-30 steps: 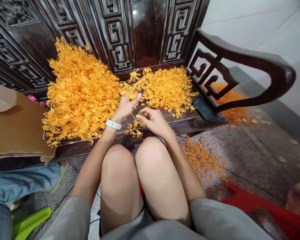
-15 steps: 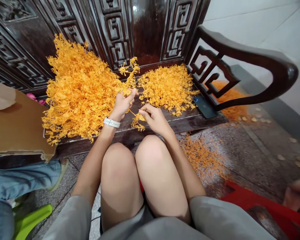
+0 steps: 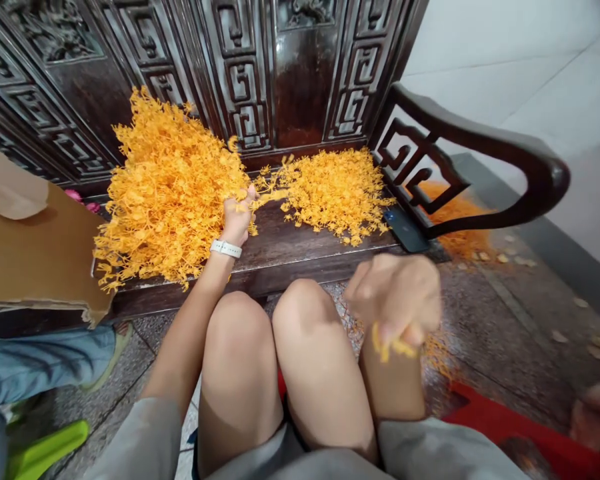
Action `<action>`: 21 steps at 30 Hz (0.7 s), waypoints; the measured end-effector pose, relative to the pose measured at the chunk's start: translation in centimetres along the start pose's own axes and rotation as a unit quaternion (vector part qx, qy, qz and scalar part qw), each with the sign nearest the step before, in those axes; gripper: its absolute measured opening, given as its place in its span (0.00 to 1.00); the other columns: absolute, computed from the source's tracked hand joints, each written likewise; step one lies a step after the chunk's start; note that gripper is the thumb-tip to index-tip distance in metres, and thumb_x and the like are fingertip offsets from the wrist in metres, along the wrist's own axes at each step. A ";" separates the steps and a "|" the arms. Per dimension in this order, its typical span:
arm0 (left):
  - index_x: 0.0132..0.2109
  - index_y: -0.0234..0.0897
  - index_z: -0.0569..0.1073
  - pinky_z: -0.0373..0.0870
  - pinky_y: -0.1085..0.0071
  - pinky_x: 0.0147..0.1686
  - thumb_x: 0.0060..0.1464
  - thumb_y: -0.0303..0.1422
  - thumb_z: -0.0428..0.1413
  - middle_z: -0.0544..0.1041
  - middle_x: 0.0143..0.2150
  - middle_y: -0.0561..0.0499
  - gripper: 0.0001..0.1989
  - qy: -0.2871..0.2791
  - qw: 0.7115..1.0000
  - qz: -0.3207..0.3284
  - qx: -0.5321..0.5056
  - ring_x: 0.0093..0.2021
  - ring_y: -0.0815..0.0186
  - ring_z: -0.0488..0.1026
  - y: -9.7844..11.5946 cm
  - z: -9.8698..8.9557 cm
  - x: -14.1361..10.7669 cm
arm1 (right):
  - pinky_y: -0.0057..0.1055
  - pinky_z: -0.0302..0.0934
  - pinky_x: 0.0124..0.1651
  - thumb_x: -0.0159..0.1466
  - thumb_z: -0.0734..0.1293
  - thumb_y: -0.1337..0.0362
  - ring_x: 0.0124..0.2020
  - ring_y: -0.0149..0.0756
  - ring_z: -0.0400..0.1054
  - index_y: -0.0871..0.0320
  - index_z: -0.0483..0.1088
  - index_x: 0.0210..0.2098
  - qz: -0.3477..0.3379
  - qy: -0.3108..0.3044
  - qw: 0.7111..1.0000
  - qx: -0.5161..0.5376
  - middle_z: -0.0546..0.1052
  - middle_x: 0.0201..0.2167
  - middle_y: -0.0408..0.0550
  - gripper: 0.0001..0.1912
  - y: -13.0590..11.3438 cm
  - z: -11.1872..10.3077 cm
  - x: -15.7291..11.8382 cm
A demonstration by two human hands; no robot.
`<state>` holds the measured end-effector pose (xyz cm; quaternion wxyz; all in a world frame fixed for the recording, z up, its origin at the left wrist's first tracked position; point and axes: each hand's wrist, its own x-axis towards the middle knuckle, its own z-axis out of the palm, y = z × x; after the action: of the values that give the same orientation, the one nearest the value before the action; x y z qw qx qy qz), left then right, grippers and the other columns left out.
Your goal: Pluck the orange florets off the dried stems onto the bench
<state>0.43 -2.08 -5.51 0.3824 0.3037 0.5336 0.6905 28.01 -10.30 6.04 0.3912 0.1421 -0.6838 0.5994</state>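
Grasping the edge of the orange sprig heap (image 3: 170, 187) at eleven o'clock, the left hand (image 3: 237, 217) seems to steady it; the blurred right hand (image 3: 393, 297) clenches a small bunch (image 3: 390, 347) at two o'clock.

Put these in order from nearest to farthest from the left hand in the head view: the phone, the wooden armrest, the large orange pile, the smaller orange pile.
From the left hand:
1. Large pile of orange sprigs: touching it, on the bench, image left.
2. Smaller pile of orange sprigs: on the bench, to the right.
3. Phone: farther right on the bench.
4. Wooden armrest: far right, beyond the phone.
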 end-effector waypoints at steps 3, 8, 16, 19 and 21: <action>0.32 0.37 0.71 0.48 0.75 0.18 0.54 0.47 0.69 0.59 0.21 0.61 0.21 0.001 1.000 -0.019 -0.001 0.19 0.76 0.52 0.2 0.3 -0.5 | 0.22 0.68 0.28 0.69 0.74 0.59 0.21 0.29 0.75 0.53 0.83 0.34 0.077 -0.118 0.990 0.019 0.79 0.20 0.47 0.08 0.5 0.2 -0.6; 0.33 0.35 0.74 0.44 0.76 0.19 0.58 0.44 0.67 0.54 0.19 0.63 0.18 0.008 0.999 -0.052 0.011 0.18 0.76 0.49 0.2 0.2 -0.5 | 0.22 0.67 0.29 0.69 0.74 0.52 0.21 0.31 0.75 0.55 0.82 0.32 0.101 -0.226 0.967 0.053 0.78 0.22 0.50 0.14 -0.5 0.9 -0.6; 0.31 0.39 0.66 0.46 0.76 0.19 0.49 0.49 0.70 0.55 0.19 0.63 0.24 -0.004 0.999 -0.051 0.017 0.18 0.76 0.50 0.2 0.5 -1.2 | 0.23 0.57 0.22 0.66 0.65 0.33 0.26 0.29 0.66 0.53 0.75 0.39 0.101 0.243 0.964 0.029 0.80 0.35 0.51 0.28 4.2 -4.6 4.2; 0.34 0.36 0.72 0.46 0.76 0.19 0.52 0.49 0.68 0.53 0.19 0.64 0.22 -0.023 0.998 -0.057 0.029 0.17 0.76 0.49 0.3 0.5 -1.4 | 0.22 0.54 0.21 0.71 0.63 0.45 0.25 0.27 0.60 0.51 0.73 0.49 0.140 0.340 0.928 0.062 0.81 0.43 0.49 0.19 5.5 -5.0 4.7; 0.35 0.35 0.74 0.45 0.76 0.19 0.53 0.49 0.68 0.53 0.19 0.64 0.21 -0.032 0.997 -0.059 0.028 0.17 0.76 0.48 0.4 0.6 -1.5 | 0.21 0.48 0.19 0.69 0.65 0.51 0.23 0.25 0.53 0.50 0.72 0.52 0.169 0.379 0.905 0.095 0.80 0.42 0.46 0.17 6.1 -4.6 3.8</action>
<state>1.58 -3.12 -4.96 0.4310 0.3045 0.5570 0.6413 23.11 -3.49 4.30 0.4984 -0.1774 -0.4376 0.7271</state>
